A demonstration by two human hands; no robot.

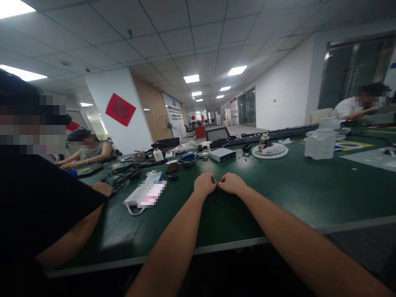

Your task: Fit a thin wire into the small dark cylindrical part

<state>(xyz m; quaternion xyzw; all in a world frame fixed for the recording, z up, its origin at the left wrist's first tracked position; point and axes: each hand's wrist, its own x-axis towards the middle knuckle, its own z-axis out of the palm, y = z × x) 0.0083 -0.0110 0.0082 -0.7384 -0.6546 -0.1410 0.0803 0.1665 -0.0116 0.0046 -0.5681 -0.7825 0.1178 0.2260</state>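
We see the left grip point(204, 184) pinching a small, dark, rounded object point(213, 180), presumably to steady it beside the right grip point(232, 183), whose hold we cannot tell; beyond both, a silver-grey box point(221, 154) rests on the green worktop point(229, 218).

The left grip point(204, 185) held a small dark object point(213, 180) over the green table point(278, 198), with the right grip point(231, 182) close beside it, fingers bent inward. Beyond both grips sat a grey box point(221, 154), and farther right a white fan grille point(275, 153). Left of the left grip lay a white bag point(132, 198), near a co-worker's hand point(103, 188).
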